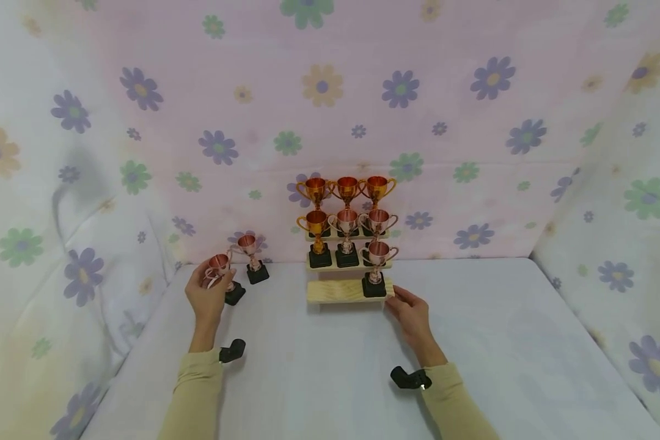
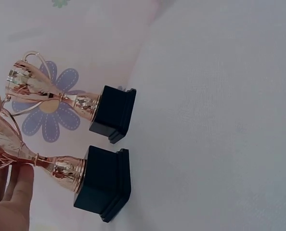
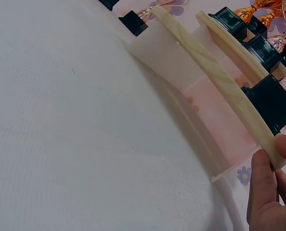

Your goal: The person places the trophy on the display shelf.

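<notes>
My left hand (image 1: 208,299) grips a rose-gold trophy cup (image 2: 61,171) with a black base by its bowl, at the table's left. Just behind it, apart from the hand, stands a second rose-gold trophy (image 1: 247,245). With thumb above and fingers below, my right hand (image 1: 415,315) pinches the right end of the lowest board of a tiered wooden display shelf (image 1: 335,292). Beside that thumb, a rose-gold trophy (image 1: 376,269) stands on this board. Whether the held trophy's base touches the table, I cannot tell.
Gold trophies (image 1: 348,190) line the top tier. On the middle tier are a gold trophy (image 1: 318,229), a pale silvery-pink one (image 1: 346,229) and a partly hidden rose-gold one (image 1: 384,218). White cloth covers the table (image 1: 319,373); a flowered curtain (image 1: 330,128) hangs behind.
</notes>
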`<state>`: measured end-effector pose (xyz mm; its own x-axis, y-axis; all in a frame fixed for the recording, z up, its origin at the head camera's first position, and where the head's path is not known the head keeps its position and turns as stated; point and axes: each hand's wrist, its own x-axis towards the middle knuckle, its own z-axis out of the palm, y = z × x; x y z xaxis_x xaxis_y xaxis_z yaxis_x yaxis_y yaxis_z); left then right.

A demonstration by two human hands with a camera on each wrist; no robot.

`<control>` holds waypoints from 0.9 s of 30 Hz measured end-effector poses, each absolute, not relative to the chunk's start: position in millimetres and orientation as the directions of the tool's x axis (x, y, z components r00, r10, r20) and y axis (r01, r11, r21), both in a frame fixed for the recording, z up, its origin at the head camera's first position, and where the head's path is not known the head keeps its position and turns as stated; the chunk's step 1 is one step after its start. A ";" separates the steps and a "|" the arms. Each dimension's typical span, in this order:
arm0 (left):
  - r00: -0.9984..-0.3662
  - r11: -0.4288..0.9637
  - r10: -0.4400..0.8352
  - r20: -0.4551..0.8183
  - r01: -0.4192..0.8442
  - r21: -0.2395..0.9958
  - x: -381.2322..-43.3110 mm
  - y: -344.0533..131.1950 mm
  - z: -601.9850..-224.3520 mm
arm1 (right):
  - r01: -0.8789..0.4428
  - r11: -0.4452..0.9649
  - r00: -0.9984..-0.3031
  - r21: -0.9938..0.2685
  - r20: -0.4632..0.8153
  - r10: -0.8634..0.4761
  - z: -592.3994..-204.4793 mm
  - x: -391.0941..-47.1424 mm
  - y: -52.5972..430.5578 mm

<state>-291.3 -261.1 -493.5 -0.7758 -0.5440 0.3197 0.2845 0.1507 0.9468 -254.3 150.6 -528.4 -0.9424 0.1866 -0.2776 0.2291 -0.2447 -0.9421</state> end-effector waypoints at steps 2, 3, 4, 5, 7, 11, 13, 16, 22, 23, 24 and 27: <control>-0.765 0.147 -0.555 0.327 0.297 0.944 -292.2 -260.8 -494.6 | 0.231 -0.250 -0.943 -0.940 -0.280 0.182 -528.0 -253.6 149.6; -0.760 0.147 -0.561 0.330 0.301 0.942 -292.7 -260.8 -495.1 | 0.230 -0.255 -0.943 -0.939 -0.280 0.181 -527.7 -253.5 149.3; -0.754 0.151 -0.567 0.332 0.301 0.942 -293.1 -260.9 -495.8 | 0.230 -0.259 -0.942 -0.938 -0.282 0.182 -527.4 -253.4 149.0; -0.747 0.140 -0.578 0.329 0.307 0.941 -293.3 -261.0 -496.0 | 0.231 -0.264 -0.941 -0.936 -0.284 0.182 -526.9 -253.4 148.7; -0.734 0.137 -0.593 0.332 0.314 0.939 -292.2 -261.5 -495.4 | 0.237 -0.271 -0.940 -0.933 -0.291 0.179 -526.5 -253.7 148.2; -0.718 0.125 -0.615 0.326 0.320 0.939 -286.4 -261.5 -491.0 | 0.238 -0.277 -0.940 -0.931 -0.293 0.175 -526.3 -254.7 147.3; -0.715 0.134 -0.617 0.328 0.315 0.940 -282.2 -260.3 -487.7 | 0.237 -0.278 -0.940 -0.931 -0.292 0.176 -526.7 -255.1 147.2; -0.714 0.146 -0.607 0.349 0.332 0.932 -274.9 -256.3 -482.6 | 0.240 -0.281 -0.937 -0.929 -0.297 0.183 -527.1 -255.1 147.5; -0.712 0.161 -0.524 0.469 0.458 0.875 -254.9 -241.1 -462.9 | 0.244 -0.278 -0.934 -0.929 -0.302 0.189 -527.9 -254.7 149.3; -0.713 0.155 -0.504 0.487 0.481 0.863 -252.1 -238.2 -459.5 | 0.242 -0.276 -0.936 -0.930 -0.299 0.187 -527.4 -254.7 149.4; -0.718 0.151 -0.481 0.503 0.497 0.854 -249.4 -235.0 -456.0 | 0.242 -0.276 -0.937 -0.930 -0.298 0.183 -527.2 -254.9 149.5; -0.732 0.127 -0.413 0.542 0.543 0.830 -245.4 -224.4 -449.9 | 0.240 -0.274 -0.940 -0.932 -0.293 0.174 -525.8 -256.2 149.1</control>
<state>-245.4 -224.4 -449.9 -0.7320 -0.4132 0.5417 0.5430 0.1265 0.8302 -256.2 149.1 -525.8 -0.9403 0.1736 -0.2928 0.2395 -0.2737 -0.9315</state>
